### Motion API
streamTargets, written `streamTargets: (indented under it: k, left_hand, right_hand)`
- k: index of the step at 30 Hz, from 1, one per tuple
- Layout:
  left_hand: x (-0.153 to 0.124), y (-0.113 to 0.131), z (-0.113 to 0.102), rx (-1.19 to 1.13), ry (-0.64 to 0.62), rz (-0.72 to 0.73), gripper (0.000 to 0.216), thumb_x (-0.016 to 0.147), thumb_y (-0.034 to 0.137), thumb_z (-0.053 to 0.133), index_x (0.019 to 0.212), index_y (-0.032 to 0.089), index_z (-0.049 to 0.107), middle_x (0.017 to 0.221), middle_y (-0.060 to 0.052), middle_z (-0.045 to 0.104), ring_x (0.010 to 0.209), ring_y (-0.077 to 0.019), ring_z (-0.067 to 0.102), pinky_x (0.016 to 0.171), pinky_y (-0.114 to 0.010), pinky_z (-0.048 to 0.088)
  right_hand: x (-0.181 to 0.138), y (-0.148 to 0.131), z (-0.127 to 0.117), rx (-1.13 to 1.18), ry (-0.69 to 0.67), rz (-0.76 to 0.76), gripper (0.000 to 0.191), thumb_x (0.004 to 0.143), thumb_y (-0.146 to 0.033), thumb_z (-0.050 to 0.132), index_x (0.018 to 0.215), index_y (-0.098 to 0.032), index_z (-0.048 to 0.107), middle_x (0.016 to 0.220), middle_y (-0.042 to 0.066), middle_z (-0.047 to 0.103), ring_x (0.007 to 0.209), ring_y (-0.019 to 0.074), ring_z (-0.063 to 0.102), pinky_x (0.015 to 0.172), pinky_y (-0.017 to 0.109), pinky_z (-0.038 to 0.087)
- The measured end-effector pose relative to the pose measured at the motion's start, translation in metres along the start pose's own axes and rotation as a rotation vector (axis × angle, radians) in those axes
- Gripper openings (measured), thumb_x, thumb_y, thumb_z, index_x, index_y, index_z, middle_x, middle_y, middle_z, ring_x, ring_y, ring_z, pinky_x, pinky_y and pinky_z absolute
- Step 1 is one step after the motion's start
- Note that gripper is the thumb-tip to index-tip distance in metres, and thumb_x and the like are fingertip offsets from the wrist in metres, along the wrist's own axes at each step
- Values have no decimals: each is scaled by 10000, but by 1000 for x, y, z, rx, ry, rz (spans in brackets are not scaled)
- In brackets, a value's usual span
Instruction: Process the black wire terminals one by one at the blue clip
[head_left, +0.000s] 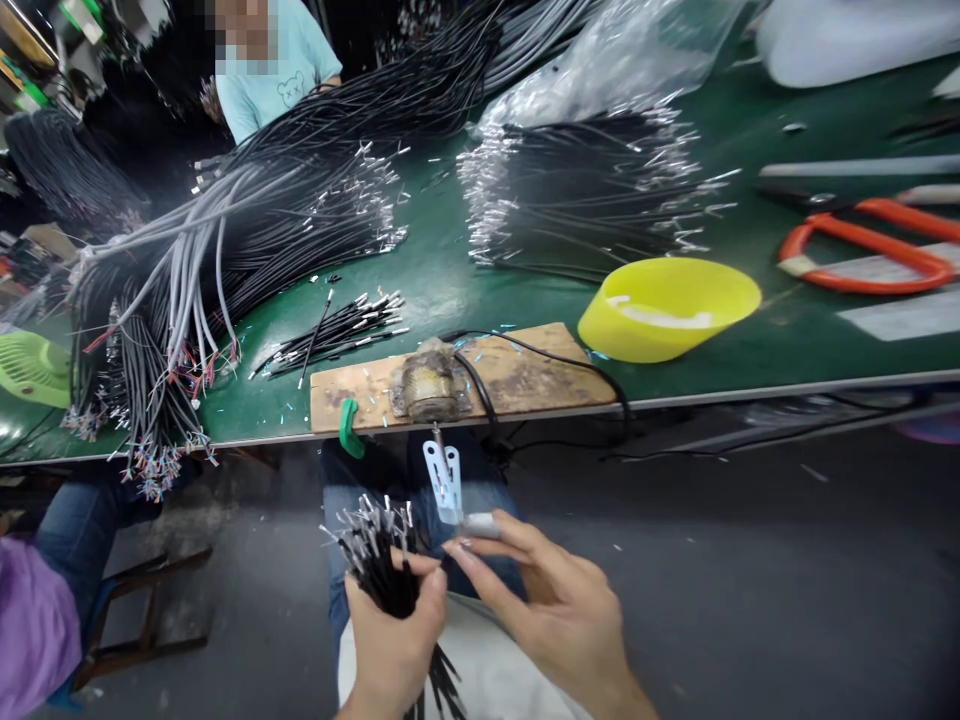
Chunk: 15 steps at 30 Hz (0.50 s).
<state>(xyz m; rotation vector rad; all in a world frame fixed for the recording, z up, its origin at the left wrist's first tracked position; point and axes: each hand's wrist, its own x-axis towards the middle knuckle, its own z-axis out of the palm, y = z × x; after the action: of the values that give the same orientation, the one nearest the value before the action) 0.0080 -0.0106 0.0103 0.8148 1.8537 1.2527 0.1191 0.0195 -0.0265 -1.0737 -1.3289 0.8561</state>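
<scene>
Left hand [394, 640]: clenched round a bundle of short black cables [379, 570], the stripped, pale ends standing up above its thumb, the tails hanging below the palm. Right hand [551, 590]: just beside it, thumb and fingertips drawn together, a whitish finger cover [480, 524] on one finger; a small dark cable end showed between the two hands, and whether the right fingertips gripped it could not be told. Just ahead of the right fingertips: one pale blue slotted plastic piece [444, 485], below the shaft of a small grimy motor [429, 385]. Under that motor, ahead of both hands: one wooden board [540, 365], at the edge of a green table [431, 225]. Ahead of the left hand, near the board's far side: one loose pile of short black cables [337, 335]. Farther left of that hand: long grey cables [199, 270], draped over the edge, and one light green fan [34, 368]. Well ahead of the right hand: one stack of black cables [577, 200]; nearer, to its right, one yellow oval tub [622, 325]; farther right, one orange-handled cutting tool [870, 225].
</scene>
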Motion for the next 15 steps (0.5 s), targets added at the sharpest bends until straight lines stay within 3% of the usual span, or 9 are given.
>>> streamTargets:
  k: [8,12,15]
  left_hand:
    - [-5,0,5,25,40,38,46,590,141,694,571,164,660,555,-25,671,528,-166,632,569,-264,532]
    - [-7,-8,3,12,40,32,12,600,159,680,598,160,668,563,-31,661,494,-155,613,503,-248,519]
    - [-5,-13,2,-17,-5,-27,64,591,180,713,609,168,652,549,-28,659,471,-155,595,467,-254,504]
  right_hand:
    - [1,-4,7,-73,123,-125,239,740,-63,571,884,-249,614,603,-12,679,498,176,630,588,315,546]
    - [6,-2,4,-92,197,-32,176,749,-82,574,811,-235,635,617,4,673,517,171,625,562,292,531]
    - [9,-1,0,21,106,36,120,758,-149,598,845,-215,648,663,28,702,568,185,658,565,281,546]
